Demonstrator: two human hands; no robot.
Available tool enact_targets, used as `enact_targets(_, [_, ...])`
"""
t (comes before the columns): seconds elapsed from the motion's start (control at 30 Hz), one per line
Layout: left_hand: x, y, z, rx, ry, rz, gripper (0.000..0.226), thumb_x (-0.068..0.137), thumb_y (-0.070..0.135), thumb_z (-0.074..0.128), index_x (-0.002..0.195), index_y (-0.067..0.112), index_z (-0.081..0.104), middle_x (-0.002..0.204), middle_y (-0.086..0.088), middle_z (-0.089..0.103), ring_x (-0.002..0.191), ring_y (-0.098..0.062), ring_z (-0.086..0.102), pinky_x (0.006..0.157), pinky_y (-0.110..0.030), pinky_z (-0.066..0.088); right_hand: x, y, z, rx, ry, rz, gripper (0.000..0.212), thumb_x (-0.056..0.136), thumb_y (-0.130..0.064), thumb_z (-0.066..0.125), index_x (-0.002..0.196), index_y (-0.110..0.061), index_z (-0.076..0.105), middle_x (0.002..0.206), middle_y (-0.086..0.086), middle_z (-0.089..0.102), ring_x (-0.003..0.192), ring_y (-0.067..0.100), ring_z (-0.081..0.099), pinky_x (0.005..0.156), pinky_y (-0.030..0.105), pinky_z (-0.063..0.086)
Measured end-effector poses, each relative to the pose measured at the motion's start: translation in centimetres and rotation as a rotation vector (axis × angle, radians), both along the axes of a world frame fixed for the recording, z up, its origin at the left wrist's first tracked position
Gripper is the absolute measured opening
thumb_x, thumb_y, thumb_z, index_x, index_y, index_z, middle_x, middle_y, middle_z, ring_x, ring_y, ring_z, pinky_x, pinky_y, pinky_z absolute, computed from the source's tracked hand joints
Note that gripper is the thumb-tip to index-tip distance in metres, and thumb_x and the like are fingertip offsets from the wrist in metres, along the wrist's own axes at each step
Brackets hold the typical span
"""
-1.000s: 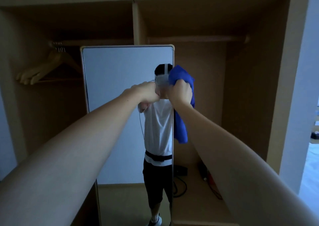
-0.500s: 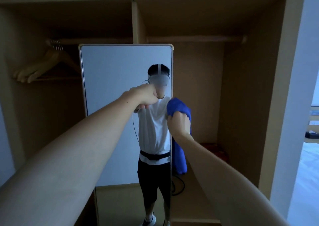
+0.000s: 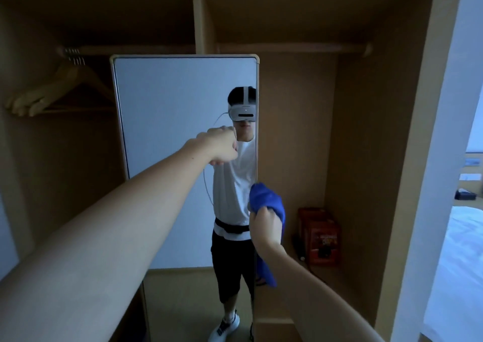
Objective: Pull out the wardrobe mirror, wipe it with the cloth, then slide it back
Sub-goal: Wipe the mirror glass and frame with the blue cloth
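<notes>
Open wooden wardrobe [image 3: 292, 132], pulled-out mirror [image 3: 177, 132] standing at its centre: left hand [image 3: 222, 145] fisted against the glass, blue cloth [image 3: 269, 205] bunched in right hand [image 3: 266, 224] at the mirror's right edge; smearing or frame-wobble is risked if pressed unevenly.

Both hands fisted — left hand [image 3: 223, 147] high, right hand [image 3: 265, 225] lower.

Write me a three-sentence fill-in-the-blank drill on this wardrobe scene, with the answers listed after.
1. The right hand grips a ____ cloth.
2. The left hand is closed in a fist against the ____.
3. Wooden ____ hang from the rail left of the mirror.

Answers: blue; mirror; hangers
</notes>
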State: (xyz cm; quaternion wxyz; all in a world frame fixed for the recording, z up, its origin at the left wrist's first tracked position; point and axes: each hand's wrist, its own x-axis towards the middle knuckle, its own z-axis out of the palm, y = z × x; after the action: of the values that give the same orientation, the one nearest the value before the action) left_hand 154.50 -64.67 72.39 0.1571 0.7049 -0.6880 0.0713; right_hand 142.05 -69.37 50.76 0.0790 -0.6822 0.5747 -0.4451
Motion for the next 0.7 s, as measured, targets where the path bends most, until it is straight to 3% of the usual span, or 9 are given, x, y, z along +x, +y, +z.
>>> enact_targets(0.1, [0.3, -0.1, -1.0, 0.008, -0.061, -0.003, 0.016, 0.085, 0.020, 0.051, 0.081, 0.023, 0.066, 0.071, 0.000, 0.074, 0.066, -0.019, 0.073, 0.067, -0.028, 0.057, 0.3, 0.3, -0.1, 0.121, -0.057, 0.028, 0.028, 0.100, -0.015, 0.041, 0.109, 0.000, 0.064, 0.108, 0.015, 0.066, 0.102, 0.030, 0.062, 0.073, 0.027, 0.040])
enact_targets(0.2, [0.4, -0.2, -1.1, 0.009, -0.067, -0.014, 0.011, 0.084, 0.020, 0.052, 0.081, 0.023, 0.062, 0.071, 0.002, 0.073, 0.065, -0.018, 0.073, 0.066, -0.027, 0.055, 0.7, -0.8, 4.7, 0.060, -0.018, 0.030, 0.036, 0.104, -0.016, 0.033, 0.126, 0.003, 0.055, 0.127, 0.019, 0.054, 0.118, 0.033, 0.050, 0.082, 0.027, 0.033])
enact_targets(0.23, [0.3, -0.2, -1.0, 0.014, -0.068, -0.019, 0.012, 0.083, 0.019, 0.052, 0.081, 0.023, 0.063, 0.072, 0.001, 0.072, 0.065, -0.018, 0.073, 0.069, -0.029, 0.057, 0.8, -1.0, 7.0, 0.007, -0.013, 0.026, 0.034, 0.103, -0.015, 0.035, 0.122, 0.004, 0.056, 0.122, 0.019, 0.056, 0.115, 0.035, 0.052, 0.082, 0.031, 0.036])
enact_targets(0.3, [0.1, 0.0, -0.8, 0.013, -0.062, -0.025, 0.015, 0.078, 0.018, 0.052, 0.081, 0.025, 0.064, 0.077, 0.000, 0.072, 0.065, -0.019, 0.073, 0.074, -0.032, 0.059, 0.9, -1.2, 11.1, -0.107, -0.074, -0.009, 0.026, 0.099, -0.010, 0.042, 0.103, 0.003, 0.064, 0.099, 0.017, 0.065, 0.093, 0.033, 0.063, 0.068, 0.030, 0.040])
enact_targets(0.37, [0.0, 0.2, -0.5, 0.000, -0.043, -0.026, 0.013, 0.073, 0.021, 0.051, 0.078, 0.027, 0.063, 0.079, -0.001, 0.072, 0.066, -0.020, 0.073, 0.077, -0.036, 0.059, 1.0, -1.5, 12.8, -0.216, -0.085, -0.038, 0.018, 0.094, -0.006, 0.046, 0.087, -0.001, 0.062, 0.081, 0.012, 0.064, 0.072, 0.028, 0.062, 0.057, 0.029, 0.038])
enact_targets(0.43, [0.1, 0.2, -0.3, -0.004, -0.031, -0.025, 0.012, 0.070, 0.023, 0.051, 0.073, 0.027, 0.062, 0.076, 0.001, 0.073, 0.066, -0.020, 0.073, 0.078, -0.036, 0.059, 1.5, -1.4, 11.3, -0.230, -0.125, -0.055, 0.016, 0.094, -0.006, 0.048, 0.083, -0.003, 0.059, 0.077, 0.009, 0.061, 0.069, 0.026, 0.059, 0.058, 0.030, 0.039])
enact_targets(0.53, [0.5, 0.4, -0.5, -0.006, -0.010, -0.026, 0.012, 0.076, 0.023, 0.051, 0.075, 0.029, 0.062, 0.070, 0.004, 0.073, 0.065, -0.018, 0.073, 0.076, -0.032, 0.058, 1.8, -0.7, 3.6, -0.125, -0.058, -0.087, 0.017, 0.097, -0.011, 0.049, 0.095, -0.001, 0.063, 0.090, 0.015, 0.067, 0.085, 0.032, 0.064, 0.069, 0.034, 0.046])
enact_targets(0.63, [0.7, 0.6, -1.4, 0.013, -0.030, -0.048, 0.013, 0.086, 0.022, 0.051, 0.083, 0.024, 0.064, 0.071, 0.001, 0.074, 0.065, -0.018, 0.073, 0.064, -0.027, 0.053, 1.1, 0.4, -3.4, 0.134, 0.032, -0.053, 0.025, 0.099, -0.012, 0.043, 0.109, 0.000, 0.063, 0.107, 0.017, 0.067, 0.101, 0.032, 0.063, 0.079, 0.031, 0.046])
enact_targets(0.7, [0.5, 0.7, -2.0, 0.020, -0.046, -0.054, 0.013, 0.087, 0.020, 0.050, 0.086, 0.020, 0.063, 0.071, 0.000, 0.074, 0.065, -0.018, 0.073, 0.057, -0.026, 0.048, 0.7, 0.9, -4.4, 0.170, 0.081, -0.038, 0.027, 0.098, -0.010, 0.041, 0.109, -0.002, 0.065, 0.107, 0.015, 0.068, 0.100, 0.028, 0.063, 0.078, 0.029, 0.047])
